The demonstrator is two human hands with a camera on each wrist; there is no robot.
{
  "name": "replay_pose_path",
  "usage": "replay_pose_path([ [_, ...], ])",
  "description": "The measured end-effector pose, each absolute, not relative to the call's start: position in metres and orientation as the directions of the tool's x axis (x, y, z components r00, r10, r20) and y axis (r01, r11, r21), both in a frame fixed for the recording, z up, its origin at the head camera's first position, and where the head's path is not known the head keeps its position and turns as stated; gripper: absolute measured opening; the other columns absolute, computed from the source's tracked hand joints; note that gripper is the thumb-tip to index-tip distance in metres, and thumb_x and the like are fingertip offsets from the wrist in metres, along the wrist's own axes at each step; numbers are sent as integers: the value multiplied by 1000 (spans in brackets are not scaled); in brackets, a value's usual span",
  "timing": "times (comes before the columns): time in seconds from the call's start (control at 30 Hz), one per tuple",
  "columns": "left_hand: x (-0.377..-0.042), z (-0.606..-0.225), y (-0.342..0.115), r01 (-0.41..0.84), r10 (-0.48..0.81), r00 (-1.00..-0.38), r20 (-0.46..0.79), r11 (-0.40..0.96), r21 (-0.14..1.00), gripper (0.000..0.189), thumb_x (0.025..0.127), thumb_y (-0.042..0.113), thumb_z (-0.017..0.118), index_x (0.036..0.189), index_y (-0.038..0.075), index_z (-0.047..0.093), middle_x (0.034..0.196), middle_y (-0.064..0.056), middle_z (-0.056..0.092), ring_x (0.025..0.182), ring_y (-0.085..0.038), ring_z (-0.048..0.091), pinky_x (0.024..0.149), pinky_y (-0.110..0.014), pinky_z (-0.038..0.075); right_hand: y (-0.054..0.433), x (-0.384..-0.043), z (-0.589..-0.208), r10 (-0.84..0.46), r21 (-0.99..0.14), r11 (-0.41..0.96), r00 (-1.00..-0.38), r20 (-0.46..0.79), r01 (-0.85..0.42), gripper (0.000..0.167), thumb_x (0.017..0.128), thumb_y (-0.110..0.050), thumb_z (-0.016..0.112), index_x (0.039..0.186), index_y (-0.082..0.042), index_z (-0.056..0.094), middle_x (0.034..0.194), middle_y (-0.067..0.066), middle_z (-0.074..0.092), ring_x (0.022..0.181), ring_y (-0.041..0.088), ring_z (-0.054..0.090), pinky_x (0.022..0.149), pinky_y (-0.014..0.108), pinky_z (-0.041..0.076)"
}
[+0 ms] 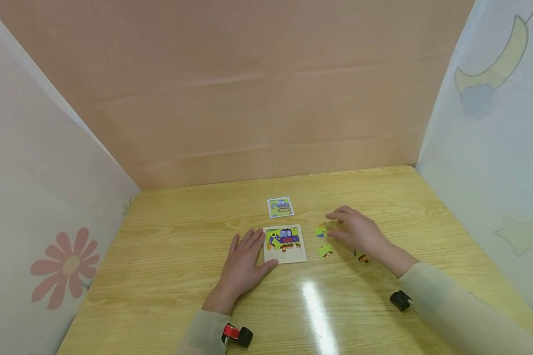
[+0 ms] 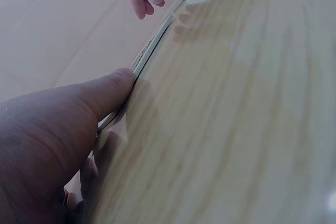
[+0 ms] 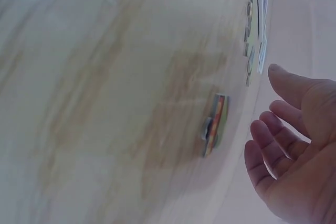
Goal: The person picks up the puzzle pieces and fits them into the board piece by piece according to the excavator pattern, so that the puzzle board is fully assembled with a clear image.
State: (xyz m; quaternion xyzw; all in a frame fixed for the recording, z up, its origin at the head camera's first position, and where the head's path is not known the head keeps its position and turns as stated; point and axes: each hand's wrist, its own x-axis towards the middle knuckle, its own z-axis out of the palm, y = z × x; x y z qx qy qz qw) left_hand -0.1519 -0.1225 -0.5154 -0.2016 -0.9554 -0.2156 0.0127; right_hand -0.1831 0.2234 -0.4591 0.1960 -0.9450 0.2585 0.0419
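Note:
In the head view, a square puzzle board (image 1: pixel 284 257) lies flat with a partly assembled excavator picture in it; bare board shows along its lower part. My left hand (image 1: pixel 244 266) rests at its left side, fingers fairly straight, with the thumb by the near edge. The left wrist view shows that thumb (image 2: pixel 113 87) against the board's edge. My right hand (image 1: pixel 357 230) hovers over loose puzzle pieces, fingers loosely bent and holding nothing. Near its fingertips lie a green-and-blue piece (image 1: pixel 321 231) and a green piece (image 1: pixel 324 251). Another piece (image 3: pixel 216 124) lies below the hand.
A small picture card (image 1: pixel 281 207) showing the excavator lies behind the board. The wooden table (image 1: pixel 169 276) meets a tan back wall (image 1: pixel 266 98), with pale patterned sheets at left (image 1: pixel 35 197) and right (image 1: pixel 484 162). Light glares on the tabletop near the front.

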Motion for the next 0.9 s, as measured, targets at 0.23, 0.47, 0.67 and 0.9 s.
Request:
replay_pose_path([
  [0.23,-151,-516,-122,389,379,-919,112,819,422,86,103,58,73,166,4,48,174,-9,42,166,-33,29,137,-58,7,220,-186,-465,-326,-503,800,-941,92,-326,48,99,-24,86,139,-1,74,129,11,70,108,27,68,85,50,62],
  [0.47,-152,-514,-122,389,381,-918,108,823,413,87,103,58,72,167,4,48,175,-8,41,166,-33,28,137,-57,6,218,-189,-469,-317,-496,809,-945,83,-315,42,98,-29,88,130,-4,79,127,10,70,106,27,68,87,52,61],
  [0.67,-151,-515,-123,380,378,-921,92,827,414,89,103,60,72,168,5,46,176,-7,39,167,-31,26,137,-55,5,216,-190,-473,-315,-486,814,-945,88,-317,35,95,-29,91,122,-9,82,125,8,71,103,26,66,85,51,61],
  [0.9,-152,-517,-123,380,379,-921,88,827,415,89,103,61,71,168,6,45,177,-6,37,167,-30,26,137,-55,4,217,-191,-479,-314,-477,816,-943,112,-328,29,94,-26,91,117,-10,82,123,7,71,103,25,66,85,50,61],
])
